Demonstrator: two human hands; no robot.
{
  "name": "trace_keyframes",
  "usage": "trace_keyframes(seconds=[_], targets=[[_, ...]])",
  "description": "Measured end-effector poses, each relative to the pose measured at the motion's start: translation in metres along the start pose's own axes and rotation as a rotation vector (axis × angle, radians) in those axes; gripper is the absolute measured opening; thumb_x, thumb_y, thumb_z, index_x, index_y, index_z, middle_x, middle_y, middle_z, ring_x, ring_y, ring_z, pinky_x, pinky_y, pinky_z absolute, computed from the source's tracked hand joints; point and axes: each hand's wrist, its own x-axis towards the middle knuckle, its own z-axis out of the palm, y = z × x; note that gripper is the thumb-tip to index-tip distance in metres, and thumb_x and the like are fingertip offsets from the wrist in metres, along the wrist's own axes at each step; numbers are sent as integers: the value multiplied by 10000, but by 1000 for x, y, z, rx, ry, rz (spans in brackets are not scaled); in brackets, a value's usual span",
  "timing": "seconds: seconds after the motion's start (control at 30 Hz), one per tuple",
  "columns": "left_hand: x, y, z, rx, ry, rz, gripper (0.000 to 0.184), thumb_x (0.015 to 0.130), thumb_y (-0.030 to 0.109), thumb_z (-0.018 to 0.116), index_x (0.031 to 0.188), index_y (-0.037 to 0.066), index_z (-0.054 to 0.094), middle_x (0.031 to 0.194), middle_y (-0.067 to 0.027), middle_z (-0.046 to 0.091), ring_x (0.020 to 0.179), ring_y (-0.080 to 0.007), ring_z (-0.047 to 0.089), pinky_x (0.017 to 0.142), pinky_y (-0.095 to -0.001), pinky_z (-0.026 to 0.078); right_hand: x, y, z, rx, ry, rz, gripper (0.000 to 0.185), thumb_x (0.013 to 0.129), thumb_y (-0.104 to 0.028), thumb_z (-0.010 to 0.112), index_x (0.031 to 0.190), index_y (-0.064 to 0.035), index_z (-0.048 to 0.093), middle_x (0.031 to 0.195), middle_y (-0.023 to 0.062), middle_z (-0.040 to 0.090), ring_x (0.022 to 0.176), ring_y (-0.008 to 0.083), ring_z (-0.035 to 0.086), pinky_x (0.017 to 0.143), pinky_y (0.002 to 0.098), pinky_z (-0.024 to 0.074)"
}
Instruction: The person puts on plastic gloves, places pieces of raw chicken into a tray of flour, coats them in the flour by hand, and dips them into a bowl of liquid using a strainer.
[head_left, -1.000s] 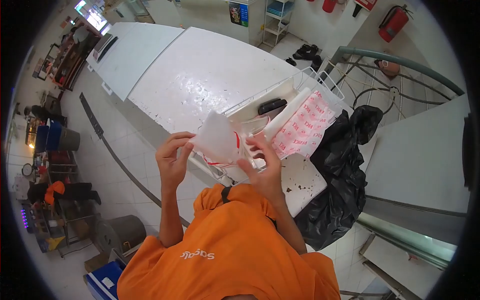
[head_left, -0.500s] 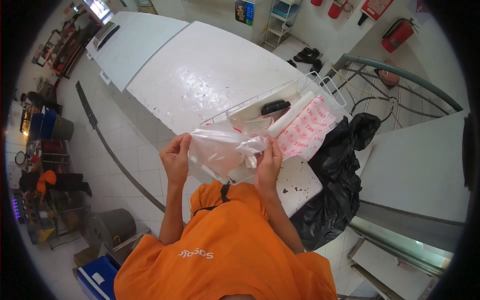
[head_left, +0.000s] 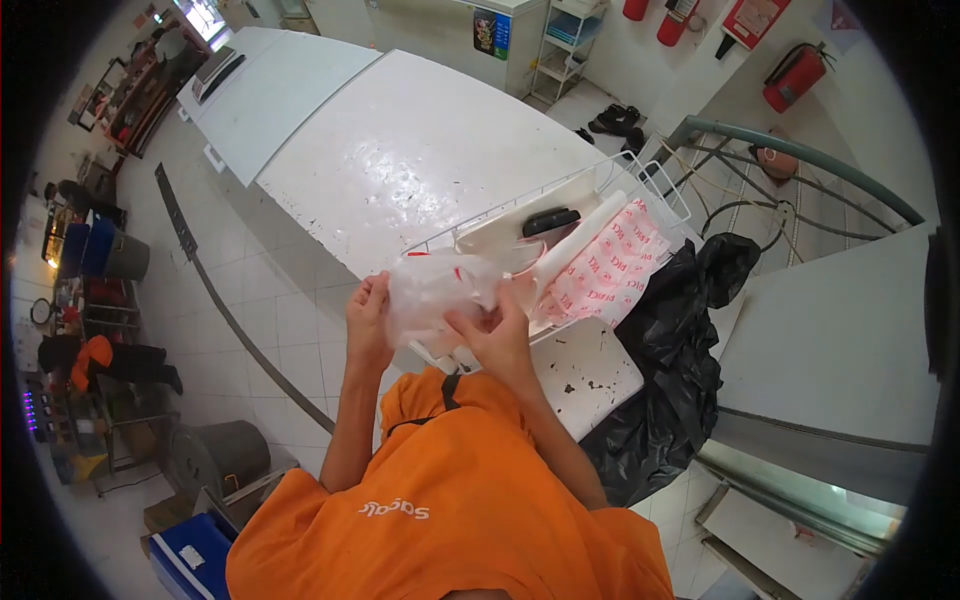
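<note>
A thin, clear plastic bag is stretched between my two hands at waist height, over the near end of the white table. My left hand pinches its left edge. On the other side, my right hand has closed its fingers on the bag's right part, partly hiding it. Just beyond the bag stands a white wire basket with a black object lying inside. A roll or sheet of white paper with red print drapes over the basket's right side.
The long white table reaches away ahead. A crumpled black garbage bag hangs at its right corner. To the right are a curved metal railing and a white panel. A blue cooler sits at lower left.
The bag's bunched right end has been spread out, and the bag looks shorter between my hands. My left hand moved slightly right; my right hand shifted left and lower, turning inward.
</note>
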Motion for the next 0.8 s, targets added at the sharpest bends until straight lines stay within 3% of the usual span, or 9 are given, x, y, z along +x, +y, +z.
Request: trace_keyframes(seconds=[0.07, 0.17, 0.27, 0.37, 0.47, 0.6, 0.63, 0.7, 0.8], targets=[[3, 8, 6, -109, -10, 46, 267, 1005, 242, 542, 1093, -4, 591, 1029, -55, 644, 912, -125, 600, 833, -283, 494, 3, 25, -12, -125, -126, 94, 257, 897, -83, 677, 1113, 39, 608, 927, 28, 647, 841, 80, 601, 667, 221, 495], [2, 30, -6, -198, 29, 71, 304, 1021, 255, 489, 1133, -9, 590, 1098, -71, 634, 987, -162, 605, 895, -326, 490, 8, 7, -42, -94, 129, 45, 197, 852, -73, 712, 1020, 24, 675, 881, 62, 666, 769, 83, 592, 679, 220, 472], [6, 35, -26, -348, 113, 46, 329, 1023, 242, 457, 1174, -24, 577, 1103, -69, 643, 1015, -189, 611, 895, -340, 492, 14, -11, -50, 179, 316, 8, 183, 862, -86, 702, 987, 40, 661, 924, 67, 673, 805, 79, 593, 685, 238, 467], [9, 28, -51, -520, 66, -72, 281, 1006, 205, 464, 1169, 13, 588, 1110, -77, 645, 1013, -191, 610, 872, -364, 512, 9, -15, -37, -339, 222, -312, 202, 812, -36, 723, 980, 51, 651, 878, 58, 656, 727, 118, 587, 665, 252, 477], [-2, 24, -52, -730, 271, -149, 229, 987, 180, 485, 1142, 60, 602, 1086, -73, 650, 986, -207, 615, 807, -379, 537, 12, -24, -5, -718, -162, -776, 204, 754, 35, 661, 956, 45, 644, 879, 159, 664, 748, 258, 647, 712, 332, 521], [-2, 4, -79, -842, 164, -199, 181, 971, 170, 504, 1092, 85, 609, 1029, -57, 654, 868, -211, 612, 727, -362, 544, 52, 48, 29, -1268, -502, -423, 188, 729, -17, 600, 892, 15, 690, 917, 249, 662, 879, 380, 665, 760, 448, 537], [-7, 4, -77, -838, 213, -208, 177, 969, 168, 504, 1085, 82, 608, 1014, -55, 653, 844, -210, 606, 710, -354, 540, 64, 62, 32, -1344, -569, -252, 189, 750, -57, 592, 884, 13, 706, 945, 264, 667, 925, 395, 665, 775, 465, 537], [-16, 11, -68, -813, 299, -204, 175, 966, 150, 490, 1071, 67, 602, 965, -53, 650, 760, -181, 582, 661, -321, 532, 88, 84, 31, -1441, -817, -167, 194, 763, -92, 599, 871, 20, 715, 978, 280, 665, 947, 399, 663, 797, 462, 539], [-36, -1, -82, -836, 167, -147, 186, 964, 135, 472, 1075, 49, 595, 946, -52, 648, 734, -160, 585, 630, -276, 524, 93, 71, 31, -1509, -1005, -45, 263, 802, -127, 589, 979, 33, 699, 1065, 301, 643, 1004, 406, 648, 835, 463, 535]])
